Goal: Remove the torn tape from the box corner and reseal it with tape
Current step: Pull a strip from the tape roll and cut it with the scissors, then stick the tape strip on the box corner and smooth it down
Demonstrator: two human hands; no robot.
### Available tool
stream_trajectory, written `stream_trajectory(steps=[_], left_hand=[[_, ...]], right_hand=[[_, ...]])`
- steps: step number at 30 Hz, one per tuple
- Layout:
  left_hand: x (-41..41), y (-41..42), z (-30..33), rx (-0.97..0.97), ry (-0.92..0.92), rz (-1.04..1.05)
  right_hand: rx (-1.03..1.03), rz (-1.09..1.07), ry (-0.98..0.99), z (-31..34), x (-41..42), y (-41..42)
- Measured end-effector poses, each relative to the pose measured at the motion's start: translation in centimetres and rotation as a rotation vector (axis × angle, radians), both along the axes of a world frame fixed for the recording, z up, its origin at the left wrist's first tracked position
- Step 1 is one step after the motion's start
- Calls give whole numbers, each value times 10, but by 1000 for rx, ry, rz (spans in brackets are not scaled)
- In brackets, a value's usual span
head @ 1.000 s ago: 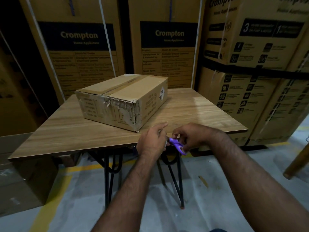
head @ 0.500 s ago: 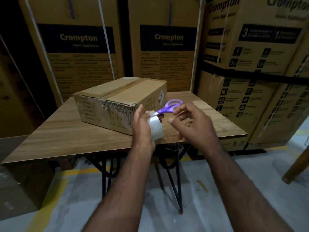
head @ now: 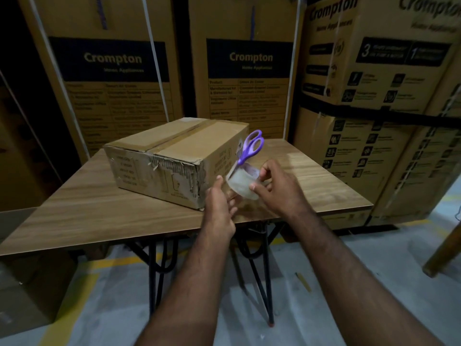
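A cardboard box lies on the wooden table, its near corner ragged with torn tape and peeled paper. Just right of that corner I hold a roll of clear tape above the table between both hands. My left hand supports the roll from the left and below. My right hand pinches its right side with thumb and fingers. Purple-handled scissors stick up from the roll, blades down by my left thumb; what grips the blades is hidden.
Tall Crompton cartons stand directly behind the table and a strapped stack to its right. The table has black metal legs. A low carton sits on the floor at left, a wooden leg at far right.
Both hands rose from below the table's front edge with the tape roll and scissors to beside the box corner. My right hand has now closed on the roll.
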State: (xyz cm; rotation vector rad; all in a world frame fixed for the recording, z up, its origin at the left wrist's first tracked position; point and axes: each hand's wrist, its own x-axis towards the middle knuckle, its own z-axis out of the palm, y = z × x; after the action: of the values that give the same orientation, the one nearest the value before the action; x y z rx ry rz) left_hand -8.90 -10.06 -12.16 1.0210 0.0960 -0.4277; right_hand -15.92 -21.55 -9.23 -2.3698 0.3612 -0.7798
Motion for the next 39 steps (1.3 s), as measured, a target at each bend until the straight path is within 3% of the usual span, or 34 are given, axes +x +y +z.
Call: stream_trajectory(steps=[5, 12, 18, 22, 26, 31, 34, 39], left_hand=[[13, -1, -14, 133, -42, -59], [29, -5, -27, 277, -156, -108], [34, -9, -29, 304, -169, -137], [32, -9, -31, 328, -193, -120], [25, -7, -30, 341, -216, -108], [15, -4, -29, 394, -222, -106], [9, -1, -24, 447, -234, -132], [5, 9, -19, 466, -221, -170]], right_hand=[[-98, -195, 77, 13, 29, -52], [-215, -342, 273, -25, 55, -102], [-118, -415, 221, -38, 64, -94], [145, -285, 27, -40, 38, -68], [768, -73, -32, -52, -9, -27], [970, -219, 123, -95, -39, -3], [1125, -165, 243, -99, -39, 2], [1104, -80, 248, -92, -36, 0]])
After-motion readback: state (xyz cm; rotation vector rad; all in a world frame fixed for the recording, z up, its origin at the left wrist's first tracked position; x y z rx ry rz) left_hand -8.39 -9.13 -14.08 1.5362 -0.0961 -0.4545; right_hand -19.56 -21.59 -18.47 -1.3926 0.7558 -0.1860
